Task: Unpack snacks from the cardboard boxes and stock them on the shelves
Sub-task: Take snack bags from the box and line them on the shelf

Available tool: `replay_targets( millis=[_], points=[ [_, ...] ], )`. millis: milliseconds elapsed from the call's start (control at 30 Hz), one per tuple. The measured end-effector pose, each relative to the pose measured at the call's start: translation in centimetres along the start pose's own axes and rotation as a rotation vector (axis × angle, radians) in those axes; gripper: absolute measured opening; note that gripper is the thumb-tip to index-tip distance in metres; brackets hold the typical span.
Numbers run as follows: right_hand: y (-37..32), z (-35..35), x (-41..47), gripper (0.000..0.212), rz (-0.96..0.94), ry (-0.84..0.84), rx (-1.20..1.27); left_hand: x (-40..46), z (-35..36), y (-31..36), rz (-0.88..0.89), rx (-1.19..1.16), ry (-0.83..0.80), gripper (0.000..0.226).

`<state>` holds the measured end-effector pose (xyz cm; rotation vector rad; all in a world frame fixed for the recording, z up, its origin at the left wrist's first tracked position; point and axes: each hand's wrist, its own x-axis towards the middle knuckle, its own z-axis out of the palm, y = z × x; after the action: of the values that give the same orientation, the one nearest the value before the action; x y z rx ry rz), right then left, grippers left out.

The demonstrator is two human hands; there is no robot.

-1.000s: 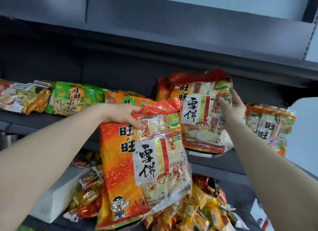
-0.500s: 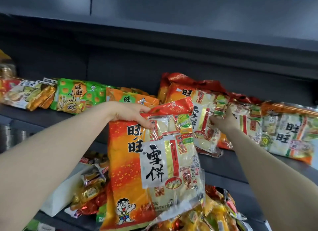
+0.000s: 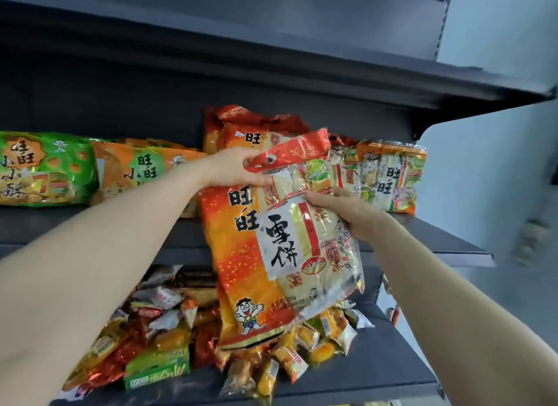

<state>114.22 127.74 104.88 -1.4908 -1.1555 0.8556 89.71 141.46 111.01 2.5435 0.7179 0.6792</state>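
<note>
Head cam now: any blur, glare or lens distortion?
Head view: motion blur smears the right edge near the grey wall; wide-angle bends the dark metal shelf; mild glare on the orange rice-cracker bag gripped by left hand and right hand; print legible.

Pretty clearly a small shop or its stockroom. The giveaway is the dark metal shelf [image 3: 422, 242], the retail gondola kind, with another board above it and one below. On it lie branded snack bags: green bag [image 3: 45, 170] at the left, orange bags [image 3: 389, 179] at the right. Just below the shelf sits a loose pile of small wrapped snacks [image 3: 163, 330].
</note>
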Motion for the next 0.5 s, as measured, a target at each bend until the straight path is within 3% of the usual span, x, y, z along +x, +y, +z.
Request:
replay_targets(
  millis=[100,133,267,433,500],
  points=[
    [-0.1,-3.1,-1.0,0.119,-0.053,0.164,-0.058,1.7,1.2,0.2,0.108,0.207,0.196,0.072],
    [-0.1,-4.6,-1.2,0.116,-0.077,0.221,-0.055,2.0,1.5,-0.1,0.109,0.273,0.224,0.075],
    [-0.9,-11.2,-1.2,0.058,-0.182,0.327,0.163,3.2,2.8,-2.1,0.075,0.495,0.326,0.074],
    [-2.2,-17.7,0.9,0.021,-0.333,0.614,0.319,6.0,5.2,-3.2,-0.025,0.702,0.317,0.093],
    [-2.1,-19.4,2.4,0.022,-0.351,0.69,0.309,7.2,6.6,-3.1,-0.044,0.767,0.318,0.102]
  ],
)
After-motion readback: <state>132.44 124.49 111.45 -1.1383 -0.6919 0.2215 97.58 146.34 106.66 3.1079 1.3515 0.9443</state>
